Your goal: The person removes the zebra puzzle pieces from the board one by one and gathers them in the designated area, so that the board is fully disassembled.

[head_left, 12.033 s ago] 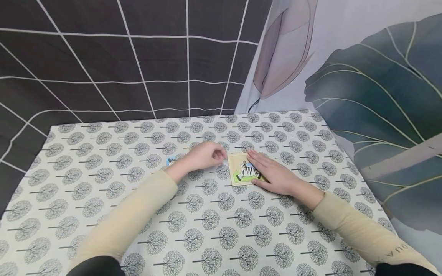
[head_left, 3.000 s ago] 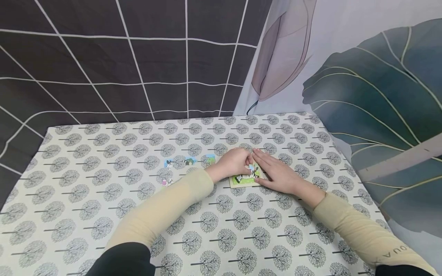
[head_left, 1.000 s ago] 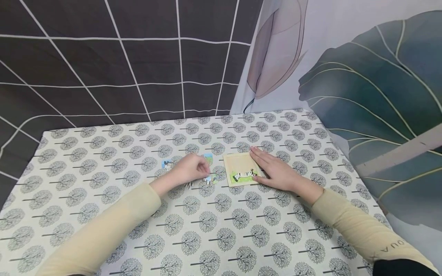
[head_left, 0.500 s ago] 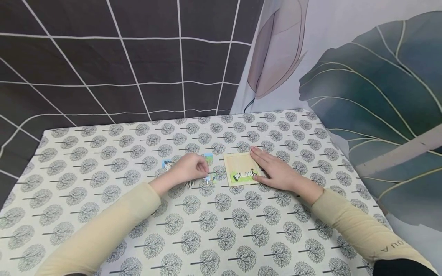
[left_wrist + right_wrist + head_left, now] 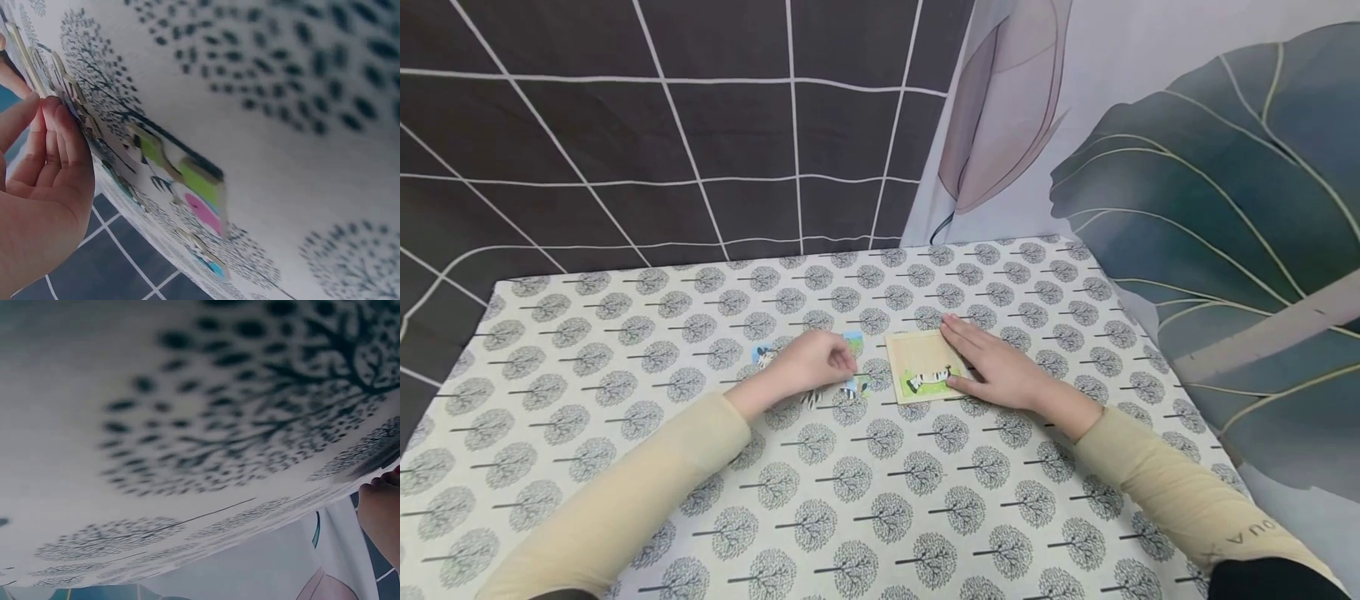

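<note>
A square wooden puzzle tray (image 5: 916,344) lies on the cloth. Its upper part shows bare wood; zebra-and-grass pieces (image 5: 932,381) fill its lower edge. My right hand (image 5: 996,368) rests along the tray's right side, fingers stretched out. To the left of the tray, my left hand (image 5: 808,364) has thumb and fingertips together at a small puzzle piece (image 5: 852,388), which it seems to pinch, mostly hidden. Around this hand lie a zebra-head piece (image 5: 762,356), a blue-green piece (image 5: 854,340) and a striped piece (image 5: 810,398). In the left wrist view a green-and-pink piece (image 5: 203,212) lies nearer.
The table is covered by a white cloth (image 5: 880,500) printed with grey trees. Behind it hangs a dark curtain with white grid lines (image 5: 730,133), and a leaf-patterned curtain (image 5: 1210,200) on the right. The right wrist view shows mostly cloth.
Over the longer span, several pieces have left the tray's upper part and lie to its left. My left hand has moved from the tray leftward; lately it barely moves. My right hand stays put.
</note>
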Demonstrator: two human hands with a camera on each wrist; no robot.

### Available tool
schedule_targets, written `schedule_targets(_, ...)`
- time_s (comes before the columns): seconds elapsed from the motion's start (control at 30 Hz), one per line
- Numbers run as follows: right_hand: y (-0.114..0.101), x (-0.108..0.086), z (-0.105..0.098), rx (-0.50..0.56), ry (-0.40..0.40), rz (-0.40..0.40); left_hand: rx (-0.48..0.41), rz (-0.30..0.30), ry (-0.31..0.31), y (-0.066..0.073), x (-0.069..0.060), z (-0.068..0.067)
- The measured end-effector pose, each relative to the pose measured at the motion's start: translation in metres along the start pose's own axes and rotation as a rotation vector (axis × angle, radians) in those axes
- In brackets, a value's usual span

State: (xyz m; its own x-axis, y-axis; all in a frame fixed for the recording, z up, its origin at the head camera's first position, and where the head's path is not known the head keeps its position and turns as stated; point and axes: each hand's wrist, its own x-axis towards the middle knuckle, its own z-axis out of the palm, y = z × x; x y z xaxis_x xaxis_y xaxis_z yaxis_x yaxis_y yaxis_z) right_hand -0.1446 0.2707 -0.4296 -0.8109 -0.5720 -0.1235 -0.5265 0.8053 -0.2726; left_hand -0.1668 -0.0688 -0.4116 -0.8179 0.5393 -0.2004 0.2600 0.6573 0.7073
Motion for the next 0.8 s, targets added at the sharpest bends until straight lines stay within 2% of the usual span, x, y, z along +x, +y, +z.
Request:
schedule_targets(0.2, -0.008, 0.006, -0.002, -0.004, 0.007, -0.034, -0.003, 0.054, -0.002, 0.007, 0.006, 0.003)
schedule_targets(0.4, -0.011, 0.010, 0.002, -0.013, 0.020, -0.071, -0.029, 0.063, -0.011, 0.020, 0.013, 0.008)
schedule_targets(0.63, -0.013, 0.012, 0.005, -0.012, 0.008, -0.054, -0.007, 0.107, -0.007, 0.037, 0.027, 0.017)
schedule_targets(0.8, -0.014, 0.012, 0.005, -0.015, 0.012, -0.049, -0.005, 0.126, -0.023, 0.043, 0.038, 0.026)
